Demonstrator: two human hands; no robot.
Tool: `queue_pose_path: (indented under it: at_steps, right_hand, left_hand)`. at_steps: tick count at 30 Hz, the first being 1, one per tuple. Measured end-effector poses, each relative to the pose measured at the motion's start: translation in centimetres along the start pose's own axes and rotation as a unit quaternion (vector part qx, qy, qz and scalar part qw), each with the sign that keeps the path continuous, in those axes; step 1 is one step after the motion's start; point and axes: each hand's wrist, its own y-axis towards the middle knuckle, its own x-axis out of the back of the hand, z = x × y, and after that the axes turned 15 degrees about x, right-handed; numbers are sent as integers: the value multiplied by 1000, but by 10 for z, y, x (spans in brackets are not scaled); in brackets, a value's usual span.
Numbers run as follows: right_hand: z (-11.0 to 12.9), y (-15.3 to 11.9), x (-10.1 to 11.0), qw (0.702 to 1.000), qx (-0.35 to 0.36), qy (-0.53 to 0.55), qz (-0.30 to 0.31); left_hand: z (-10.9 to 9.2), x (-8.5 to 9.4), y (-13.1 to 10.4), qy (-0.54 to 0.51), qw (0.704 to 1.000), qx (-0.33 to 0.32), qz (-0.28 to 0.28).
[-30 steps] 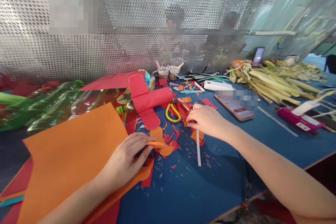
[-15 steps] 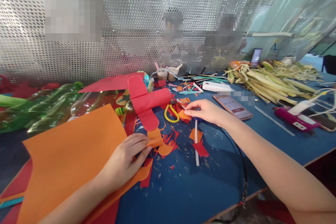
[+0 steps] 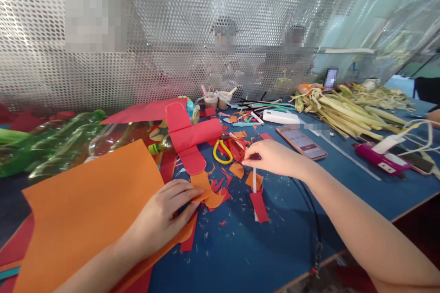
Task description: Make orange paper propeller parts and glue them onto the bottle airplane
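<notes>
In the head view, the left hand is bent nearly closed, thumb and fingers pinching an orange piece left of the tabletop's middle. The forearm lies over a large orange sheet toward the left edge. The right hand is over the middle, fingers bent toward the thumb; whether they meet or grip anything, I cannot tell. The fingertips are near a yellow loop handle, with orange scraps and a white strip just below.

A tight pinch could crease or tear the orange piece, and cut shapes could get lost among the similar-coloured scraps. The left forearm might drag the sheet; the right could snag the black cable leading to the near edge.

No brand or label is readable: the phone shows text too small to make out, and the magenta power strip no legible lettering.
</notes>
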Motion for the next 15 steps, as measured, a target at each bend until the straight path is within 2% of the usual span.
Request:
queue_pose_path:
  at_steps: [5,7,10,15]
  right_hand:
    - [15,0,-8,994,68,48,64]
    - [25,2,-15,991,99,59,67]
    - [39,4,-29,992,116,38,44]
    - [51,7,-48,992,117,35,-39]
  left_hand:
    - [1,-1,1,-19,1000,3,-18]
    - [1,-1,1,-34,999,20,-21]
    - [2,-2,0,-40,997,58,-24]
    - [1,-1,-2,-59,994,88,1]
